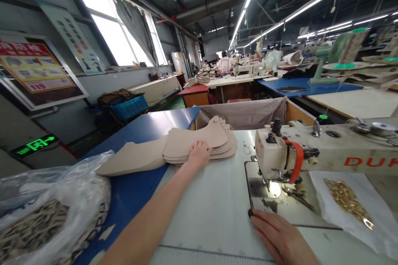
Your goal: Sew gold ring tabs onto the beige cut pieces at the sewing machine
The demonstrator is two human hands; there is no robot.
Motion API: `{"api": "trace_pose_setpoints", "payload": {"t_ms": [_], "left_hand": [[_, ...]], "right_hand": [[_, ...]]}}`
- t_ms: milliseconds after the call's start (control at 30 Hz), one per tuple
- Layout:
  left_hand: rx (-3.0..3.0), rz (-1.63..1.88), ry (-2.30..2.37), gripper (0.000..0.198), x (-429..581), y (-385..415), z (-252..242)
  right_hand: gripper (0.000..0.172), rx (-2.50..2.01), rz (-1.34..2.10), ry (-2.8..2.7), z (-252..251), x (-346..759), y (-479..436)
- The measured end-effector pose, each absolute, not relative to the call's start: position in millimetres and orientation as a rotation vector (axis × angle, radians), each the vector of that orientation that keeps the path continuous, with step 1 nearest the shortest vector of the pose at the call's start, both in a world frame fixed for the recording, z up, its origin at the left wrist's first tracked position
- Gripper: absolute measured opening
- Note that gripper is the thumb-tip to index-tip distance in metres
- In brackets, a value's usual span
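My left hand (199, 154) reaches forward and lies on top of a stack of beige cut fabric pieces (199, 136), fingers laid over the top piece. A second stack of beige pieces (135, 157) lies to its left, partly under the first. My right hand (280, 234) rests at the front of the sewing machine (264, 149), its fingers together. A small dark piece (250, 213) shows at its fingertips, too small to name. The lit needle area and metal plate (256, 186) are just beyond that hand.
Gold metal rings (346, 201) lie on a white sheet (320, 186) under the machine arm. A plastic bag (87, 194) of small beige pieces stands at the left. A ruler strip (214, 256) runs along the table's front. Behind are a cloth-lined bin (242, 114) and a green fan (326, 60).
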State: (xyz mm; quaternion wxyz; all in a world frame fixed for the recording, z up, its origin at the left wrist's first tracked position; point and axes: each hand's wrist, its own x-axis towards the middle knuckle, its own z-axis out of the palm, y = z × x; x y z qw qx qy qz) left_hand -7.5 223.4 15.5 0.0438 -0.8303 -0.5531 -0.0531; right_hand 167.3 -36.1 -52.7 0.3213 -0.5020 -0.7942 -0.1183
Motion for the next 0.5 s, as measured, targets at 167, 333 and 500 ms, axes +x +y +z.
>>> {"api": "trace_pose_setpoints", "payload": {"t_ms": [167, 333, 500], "left_hand": [[-2.548, -0.135, -1.714, 0.061, -36, 229, 21], [-2.236, -0.248, -1.955, 0.07, -130, 234, 50], [-2.291, -0.106, -2.12, 0.054, -205, 231, 55]], "right_hand": [[0.039, -1.297, -0.334, -2.078, -49, 167, -36], [0.04, -1.301, -0.325, -2.081, -49, 167, -36], [0.036, -1.308, -0.272, -2.089, -53, 167, -36]]}}
